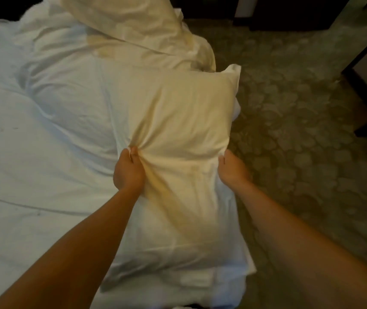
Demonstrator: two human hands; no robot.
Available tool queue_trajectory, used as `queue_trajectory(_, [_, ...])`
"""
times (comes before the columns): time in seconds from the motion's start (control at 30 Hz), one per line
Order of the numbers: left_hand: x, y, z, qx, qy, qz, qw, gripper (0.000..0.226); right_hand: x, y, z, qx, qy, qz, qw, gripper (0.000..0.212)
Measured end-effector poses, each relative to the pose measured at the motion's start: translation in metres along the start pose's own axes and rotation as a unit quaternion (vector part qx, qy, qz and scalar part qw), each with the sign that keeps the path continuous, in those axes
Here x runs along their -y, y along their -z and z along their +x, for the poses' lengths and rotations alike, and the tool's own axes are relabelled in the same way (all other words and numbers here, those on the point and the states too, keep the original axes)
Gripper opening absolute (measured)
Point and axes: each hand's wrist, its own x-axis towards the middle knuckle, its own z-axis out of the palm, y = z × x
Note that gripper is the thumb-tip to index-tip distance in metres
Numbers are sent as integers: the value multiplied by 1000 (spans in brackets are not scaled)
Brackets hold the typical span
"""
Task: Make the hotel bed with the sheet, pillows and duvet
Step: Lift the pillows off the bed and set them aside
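On the rumpled white bedding (22,152), with patterned carpet (300,108) at 3 o'clock, the pillow (173,112) lies centre-frame at the bed edge, left hand (129,172) pinching bunched case, right hand (231,170) clasping its side; a fabric-only pull could tip it floorward.
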Motion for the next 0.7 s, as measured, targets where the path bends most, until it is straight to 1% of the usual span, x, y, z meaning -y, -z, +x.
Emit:
queue_trajectory(0.03, [10, -7, 0, 18, 17, 13, 1000, 37, -5, -8, 0, 34, -5, -12, 999, 25])
queue_trajectory(0.07, [17, -12, 0, 33, 33, 23, 999, 30, -7, -15, -1, 67, -3, -4, 998, 28])
queue_trajectory(0.17, [18, -24, -3, 53, 41, 23, 998, 14, -1, -26, -1, 153, 31, 18, 988, 60])
queue_trajectory(0.2, [13, -25, -3, 56, 39, 17, 998, 12, 2, -28, 1, 174, 38, 16, 984, 66])
queue_trajectory(0.27, [3, -24, -1, 61, 43, -6, 997, 10, 6, -27, 3, 194, 36, 12, 980, 68])
queue_trajectory(0.33, [0, -20, 5, 76, 31, -25, 996, 9, 5, -25, 4, 196, 21, 5, 980, 66])
queue_trajectory(0.43, [3, -13, 8, 134, 20, -34, 990, 9, 5, -23, -3, 187, 14, -4, 982, 62])
queue_trajectory(0.53, [4, -5, 2, 174, 28, -57, 983, 11, 15, -23, -15, 159, 37, 9, 987, 58])
queue_trajectory(0.6, [6, 2, -3, 181, 31, -71, 981, 5, 30, -23, -25, 137, 62, 29, 988, 53])
queue_trajectory(0.7, [14, 19, -11, 189, 31, -105, 976, 5, 55, -26, -42, 99, 110, 68, 987, 46])
